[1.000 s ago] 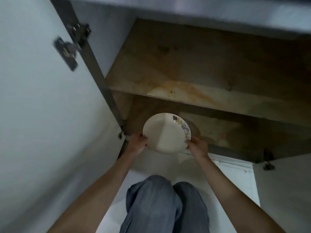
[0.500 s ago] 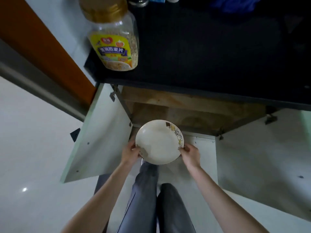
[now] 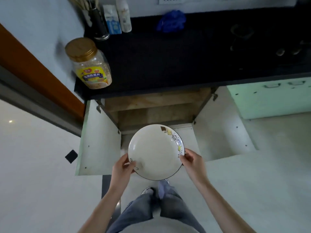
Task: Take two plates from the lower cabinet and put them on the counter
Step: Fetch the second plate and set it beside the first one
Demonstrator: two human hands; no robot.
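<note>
A cream plate (image 3: 154, 151) with a dark rim and small coloured pictures along its right edge is held level in front of the open lower cabinet (image 3: 151, 108). My left hand (image 3: 122, 167) grips its lower left rim and my right hand (image 3: 191, 159) grips its right rim. I cannot tell whether a second plate lies under it. The black counter (image 3: 176, 61) lies above the cabinet, farther from me than the plate.
On the counter's left stands a large cereal jar (image 3: 90, 64) with a gold lid; a utensil holder (image 3: 98, 22), a carton, a bottle and a blue cloth (image 3: 171, 21) line the back. Both white cabinet doors (image 3: 99, 137) stand open beside the plate.
The view has risen from inside the cabinet to above the counter. The plate has come out of the cabinet and up with both hands holding it.
</note>
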